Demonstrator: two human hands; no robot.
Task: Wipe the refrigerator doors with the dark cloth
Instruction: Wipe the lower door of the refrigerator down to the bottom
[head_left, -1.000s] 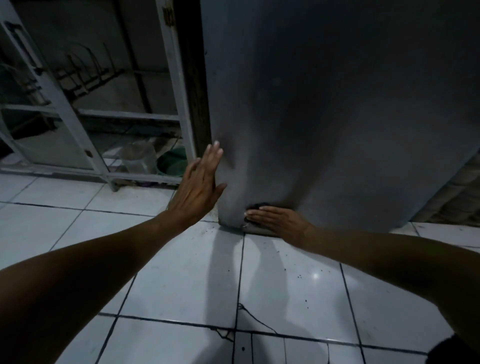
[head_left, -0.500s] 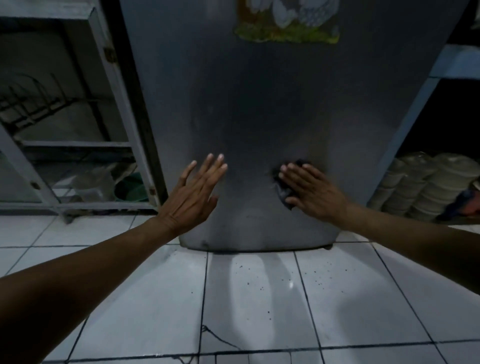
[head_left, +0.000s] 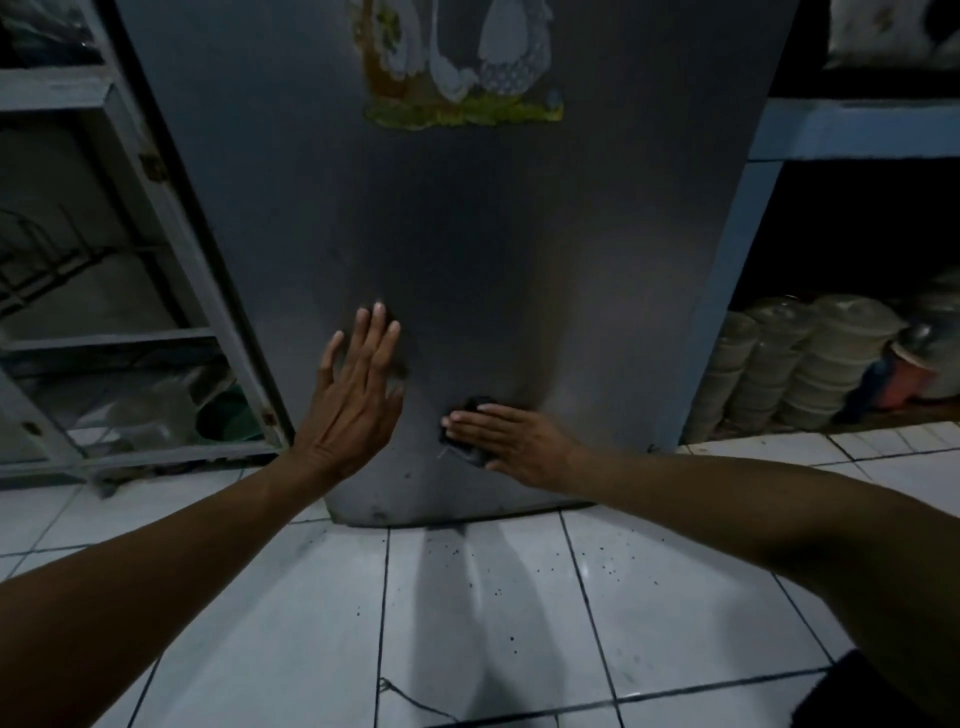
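Observation:
The grey refrigerator door fills the middle of the view, with a sticker of white birds near the top. My right hand presses the dark cloth flat against the lower part of the door with straight fingers; only the cloth's edges show around the fingers. My left hand lies flat on the door to the left of it, fingers straight and pointing up.
A white metal rack with a wire dish holder and a green bowl stands at the left. Stacks of bowls sit under a blue shelf at the right. White floor tiles lie below the door.
My right hand has slid the cloth from the door's bottom edge up and right, then back down and left. My left hand moved from the door's left edge inward onto its face. The view rose.

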